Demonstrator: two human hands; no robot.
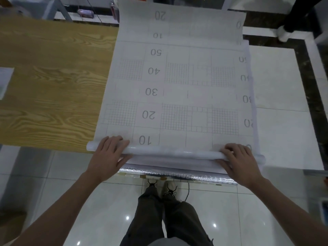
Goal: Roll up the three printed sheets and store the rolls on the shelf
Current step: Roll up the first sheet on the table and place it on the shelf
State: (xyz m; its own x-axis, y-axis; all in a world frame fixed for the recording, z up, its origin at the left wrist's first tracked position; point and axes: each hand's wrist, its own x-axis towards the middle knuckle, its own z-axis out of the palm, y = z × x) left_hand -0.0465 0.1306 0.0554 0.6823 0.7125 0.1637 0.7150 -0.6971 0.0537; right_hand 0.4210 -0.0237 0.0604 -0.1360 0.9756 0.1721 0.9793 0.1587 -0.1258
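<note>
A pale printed sheet [177,89] is laid lengthwise across the worktop [53,86], running from the near edge away to the far side. It is printed with thin grey lines, blocks of fine grid squares and large grey numerals, 10 to 50, which are seen upside down from the near side. The same numerals are repeated down the right margin. Past the 50 a further 10 and 20 are printed, and there the far end is seen curving upward.

The near end of the sheet has been wound into a slim, glossy white roll [174,153], which lies crosswise at the near edge of the worktop. The roll is gripped near its left end by the left hand [108,157]: the fingers [115,141] are laid over the top of it and the thumb is set against its near side. Near the right end it is gripped by the right hand [239,160], whose fingers [230,149] are curled over it with the thumb along the near side.

Edges of further sheets [253,103] are seen beneath the top one along the right side. A crinkled silvery strip [177,174] shows below the roll at the near edge. The left part of the worktop is wood-grained; the right part [280,130] is white. The person's dark trousers and laced shoes [161,185] are seen on the tiled floor [71,174].
</note>
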